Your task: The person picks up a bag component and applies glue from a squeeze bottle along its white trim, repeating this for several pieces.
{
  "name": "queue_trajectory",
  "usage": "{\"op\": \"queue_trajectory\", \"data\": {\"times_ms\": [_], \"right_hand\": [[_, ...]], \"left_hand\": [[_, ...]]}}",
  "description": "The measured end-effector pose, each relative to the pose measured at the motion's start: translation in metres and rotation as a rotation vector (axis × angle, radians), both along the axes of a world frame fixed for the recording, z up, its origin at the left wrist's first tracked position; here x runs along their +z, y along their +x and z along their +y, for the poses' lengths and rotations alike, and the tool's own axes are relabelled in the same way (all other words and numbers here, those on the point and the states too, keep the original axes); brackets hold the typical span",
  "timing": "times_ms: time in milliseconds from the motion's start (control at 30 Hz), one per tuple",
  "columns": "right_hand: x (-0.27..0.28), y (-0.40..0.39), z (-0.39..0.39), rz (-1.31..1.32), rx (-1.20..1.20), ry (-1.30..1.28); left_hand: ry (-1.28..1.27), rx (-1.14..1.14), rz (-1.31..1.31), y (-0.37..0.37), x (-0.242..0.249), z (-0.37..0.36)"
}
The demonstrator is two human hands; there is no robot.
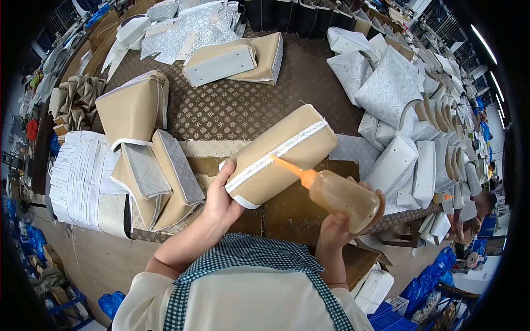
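Note:
My left hand [222, 194] grips the lower left end of a tan bag body [301, 151], its thumb on top. A white-edged seam strip runs lengthwise along the bag body, which is tilted up to the right. In my right hand [356, 218] is a squeeze bottle [339, 198] with a long orange nozzle, tipped so the nozzle points up and left. The nozzle's tip lies right at the seam strip in this view. Below the bag body is a brown cardboard sheet [292, 220] on the patterned table [221, 113].
Left of my hands stand tan bag bodies [132, 110] beside a stack of white strips [77, 185]. More bag pieces [221, 65] lie at the back. Silver-patterned bags [389, 83] are heaped on the right. A person [469, 220] is partly visible at the far right.

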State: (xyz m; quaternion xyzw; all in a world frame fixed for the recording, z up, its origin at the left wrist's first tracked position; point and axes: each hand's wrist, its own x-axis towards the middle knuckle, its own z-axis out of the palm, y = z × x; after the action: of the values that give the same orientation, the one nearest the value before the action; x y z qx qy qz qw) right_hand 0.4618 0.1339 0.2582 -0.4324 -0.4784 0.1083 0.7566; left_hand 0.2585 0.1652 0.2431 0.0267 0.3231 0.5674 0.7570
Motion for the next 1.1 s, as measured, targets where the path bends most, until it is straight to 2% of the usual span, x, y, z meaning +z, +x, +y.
{"op": "queue_trajectory", "data": {"times_ms": [167, 267, 367, 467, 533, 700, 767, 900, 1033, 1100], "right_hand": [[-0.009, -0.004, -0.008, -0.064, 0.175, 0.007], [-0.009, -0.004, -0.009, -0.084, 0.170, 0.000], [-0.004, 0.004, -0.002, -0.032, 0.018, -0.004], [-0.004, 0.002, 0.001, -0.008, 0.022, 0.028], [-0.006, -0.004, -0.004, -0.119, 0.140, -0.016], [-0.006, 0.002, 0.001, -0.094, 0.158, 0.024], [-0.007, 0.009, 0.009, -0.037, -0.021, 0.019], [-0.005, 0.015, 0.014, 0.004, -0.013, 0.050], [-0.014, 0.012, 0.009, -0.002, 0.120, 0.042], [-0.003, 0.017, 0.018, 0.042, 0.016, 0.057]], "left_hand": [[-0.015, 0.006, -0.025, 0.001, 0.001, 0.002], [-0.016, 0.006, -0.027, 0.000, 0.000, 0.002], [-0.011, 0.017, -0.061, -0.002, -0.003, 0.002], [-0.004, 0.014, -0.072, -0.002, -0.005, 0.002], [-0.006, 0.015, -0.063, -0.002, -0.004, 0.003], [-0.013, 0.048, -0.064, -0.002, -0.011, 0.002], [0.000, 0.036, -0.055, -0.005, -0.011, 0.001], [0.001, 0.014, -0.057, -0.006, -0.011, 0.002], [-0.013, 0.025, -0.035, -0.006, -0.011, 0.002], [-0.011, 0.020, -0.027, -0.006, -0.010, 0.001]]}}
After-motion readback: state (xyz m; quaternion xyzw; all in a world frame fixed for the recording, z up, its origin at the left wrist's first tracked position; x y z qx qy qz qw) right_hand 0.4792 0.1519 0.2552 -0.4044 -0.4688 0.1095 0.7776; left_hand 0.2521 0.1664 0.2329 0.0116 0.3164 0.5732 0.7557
